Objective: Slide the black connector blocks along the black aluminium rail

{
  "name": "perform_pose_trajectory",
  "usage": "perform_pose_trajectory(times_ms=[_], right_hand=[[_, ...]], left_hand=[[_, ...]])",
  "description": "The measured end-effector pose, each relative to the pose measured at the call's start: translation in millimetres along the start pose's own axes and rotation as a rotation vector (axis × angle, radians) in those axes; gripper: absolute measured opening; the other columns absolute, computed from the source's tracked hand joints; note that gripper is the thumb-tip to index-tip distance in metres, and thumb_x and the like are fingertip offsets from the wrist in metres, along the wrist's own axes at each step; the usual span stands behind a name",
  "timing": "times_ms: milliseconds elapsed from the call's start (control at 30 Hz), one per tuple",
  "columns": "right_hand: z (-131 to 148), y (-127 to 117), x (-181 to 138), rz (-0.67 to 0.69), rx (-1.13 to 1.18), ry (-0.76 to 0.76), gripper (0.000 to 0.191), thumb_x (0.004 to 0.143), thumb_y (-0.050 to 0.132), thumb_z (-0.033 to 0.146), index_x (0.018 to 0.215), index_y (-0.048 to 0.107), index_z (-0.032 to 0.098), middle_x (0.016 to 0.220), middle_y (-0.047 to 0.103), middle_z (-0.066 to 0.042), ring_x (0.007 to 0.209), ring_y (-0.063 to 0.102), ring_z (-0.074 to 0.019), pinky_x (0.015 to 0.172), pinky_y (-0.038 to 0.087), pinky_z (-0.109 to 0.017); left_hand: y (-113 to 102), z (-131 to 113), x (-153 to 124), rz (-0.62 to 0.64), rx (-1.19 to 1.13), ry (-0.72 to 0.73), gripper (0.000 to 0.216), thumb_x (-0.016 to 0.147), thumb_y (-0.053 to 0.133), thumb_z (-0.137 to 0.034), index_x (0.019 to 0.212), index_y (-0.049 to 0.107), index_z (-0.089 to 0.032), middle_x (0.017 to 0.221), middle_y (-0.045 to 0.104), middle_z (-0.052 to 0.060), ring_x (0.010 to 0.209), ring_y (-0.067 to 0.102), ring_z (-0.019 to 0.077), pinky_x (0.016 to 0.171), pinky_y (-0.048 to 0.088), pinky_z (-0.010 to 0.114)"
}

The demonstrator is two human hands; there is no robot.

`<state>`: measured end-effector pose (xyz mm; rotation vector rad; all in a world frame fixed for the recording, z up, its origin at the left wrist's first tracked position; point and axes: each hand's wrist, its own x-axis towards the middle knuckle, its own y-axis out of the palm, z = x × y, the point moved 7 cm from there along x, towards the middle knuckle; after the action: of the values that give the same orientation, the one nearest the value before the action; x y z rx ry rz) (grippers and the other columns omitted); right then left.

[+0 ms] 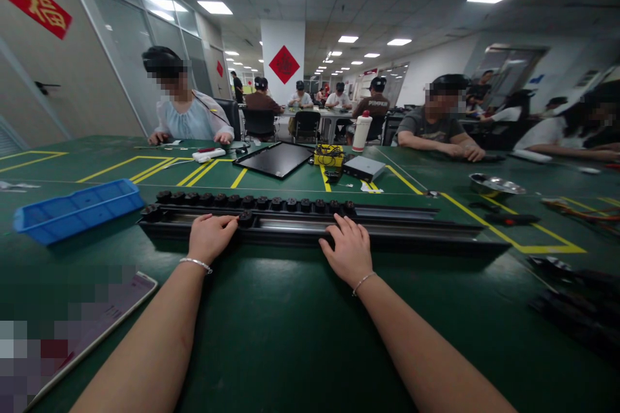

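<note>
A long black rail (397, 227) lies across the green table in front of me. A row of several small black round parts (271, 202) sits along its far side. My left hand (209, 236) rests on the rail's near edge, fingers curled toward one black part (245, 219). My right hand (347, 250) lies on the rail farther right, fingers bent down over its edge. What the fingertips of either hand pinch, if anything, is hidden. Both wrists wear thin bracelets.
A blue tray (77, 209) stands at the left, a phone (92, 329) at the near left. A black panel (278, 159), yellow box (328, 155), grey box (364, 167) and metal bowl (495, 186) lie beyond. Black parts (576, 297) sit at right. Other people sit opposite.
</note>
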<state>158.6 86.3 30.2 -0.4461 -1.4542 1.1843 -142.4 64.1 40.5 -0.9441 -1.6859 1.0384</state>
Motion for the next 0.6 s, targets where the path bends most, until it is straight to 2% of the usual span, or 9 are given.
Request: perform_pose_trajectory(times_ms=[600], right_hand=[[0.3,1.0,0.8,0.027,-0.017,0.008,0.027,0.083,0.045,0.043,0.094,0.060,0.022,0.135,0.044,-0.004,0.125,0.034,-0.0233,0.102,0.019,-0.043]], left_hand=[[-2.4,-8.2,-2.2,0.022,0.025,0.019,0.042,0.081,0.033,-0.040,0.100,0.069,-0.028,0.096,0.071,0.001,0.098,0.059,0.0198,0.096,0.032,0.034]])
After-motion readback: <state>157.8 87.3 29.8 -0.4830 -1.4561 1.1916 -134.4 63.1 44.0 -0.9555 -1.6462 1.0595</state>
